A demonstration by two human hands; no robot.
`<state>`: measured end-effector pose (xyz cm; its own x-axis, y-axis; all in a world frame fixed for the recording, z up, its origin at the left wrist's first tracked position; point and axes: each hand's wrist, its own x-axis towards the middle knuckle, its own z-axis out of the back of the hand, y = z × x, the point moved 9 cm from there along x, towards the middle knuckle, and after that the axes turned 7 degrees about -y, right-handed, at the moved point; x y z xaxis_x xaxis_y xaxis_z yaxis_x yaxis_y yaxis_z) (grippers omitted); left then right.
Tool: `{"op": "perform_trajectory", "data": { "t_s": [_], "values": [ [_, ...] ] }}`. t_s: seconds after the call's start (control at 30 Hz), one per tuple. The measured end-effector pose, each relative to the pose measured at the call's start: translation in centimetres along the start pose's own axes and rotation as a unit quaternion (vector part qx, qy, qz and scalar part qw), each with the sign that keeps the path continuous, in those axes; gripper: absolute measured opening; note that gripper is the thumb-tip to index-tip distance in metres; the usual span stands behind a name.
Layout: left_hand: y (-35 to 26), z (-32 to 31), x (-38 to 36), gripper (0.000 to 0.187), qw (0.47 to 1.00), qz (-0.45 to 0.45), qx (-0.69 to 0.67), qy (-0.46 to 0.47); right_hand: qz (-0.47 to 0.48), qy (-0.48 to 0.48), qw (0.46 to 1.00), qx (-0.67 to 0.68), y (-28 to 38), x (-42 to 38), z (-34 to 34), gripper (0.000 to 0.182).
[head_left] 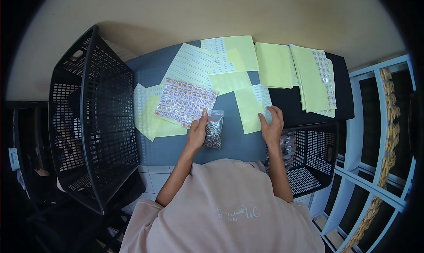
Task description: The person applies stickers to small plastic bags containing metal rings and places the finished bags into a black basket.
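Observation:
My left hand [197, 133] grips the upper edge of a small clear zip bag [213, 136], the thumb pressed on its front. Dark metallic small pieces fill the lower part of the bag; their kind is too small to tell. Just behind that hand lies a sheet of round orange-and-purple stickers [183, 101]. My right hand [272, 125] rests at the right edge of a yellow label sheet [248, 109], near its remaining column of small white labels [262, 95]. Its thumb and forefinger are apart, and I see nothing held between them.
More label sheets [191, 64] and yellow backing sheets [274, 65] cover the back of the grey table [176, 143]. A tall black crate [110, 107] stands at the left. Another black crate [324, 153], with clear bags [288, 149] inside, sits lower right, beside a pale blue rack [351, 120].

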<state>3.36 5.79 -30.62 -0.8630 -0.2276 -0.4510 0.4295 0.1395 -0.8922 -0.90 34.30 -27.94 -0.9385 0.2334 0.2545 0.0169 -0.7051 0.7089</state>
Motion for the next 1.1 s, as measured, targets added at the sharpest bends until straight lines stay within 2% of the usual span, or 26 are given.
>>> {"op": "perform_trajectory", "data": {
  "t_s": [0.27,0.33,0.57,0.77,0.87,0.93,1.1],
  "values": [
    [-1.4,0.9,-0.5,0.052,0.999,-0.02,0.048,-0.015,0.025,-0.005,1.0,0.017,0.0,-0.4,-1.6,0.033],
    [-0.4,1.4,-0.2,0.052,0.998,-0.024,0.052,-0.014,0.002,0.04,0.999,0.026,-0.2,-0.5,-2.4,0.035],
    [-0.6,1.8,-0.2,0.051,0.998,-0.048,0.031,-0.016,0.017,0.048,0.999,-0.009,1.7,-0.6,-2.4,0.045],
    [-1.0,1.8,-0.5,0.051,0.998,-0.043,0.043,-0.017,-0.007,0.046,0.999,0.022,1.3,-0.9,-2.7,0.052],
    [-0.4,1.7,-0.3,0.052,0.998,-0.03,0.051,-0.005,-0.006,-0.003,0.999,0.049,0.7,-0.7,-2.2,0.049],
    [-1.0,1.4,-0.5,0.054,0.998,-0.042,0.042,-0.012,-0.11,0.011,0.989,0.1,-0.2,-0.8,-2.3,0.042],
    [-0.6,1.7,-0.4,0.056,0.998,-0.047,0.049,-0.009,-0.148,-0.01,0.978,0.149,-1.4,-1.1,-2.2,0.034]
  ]
}}
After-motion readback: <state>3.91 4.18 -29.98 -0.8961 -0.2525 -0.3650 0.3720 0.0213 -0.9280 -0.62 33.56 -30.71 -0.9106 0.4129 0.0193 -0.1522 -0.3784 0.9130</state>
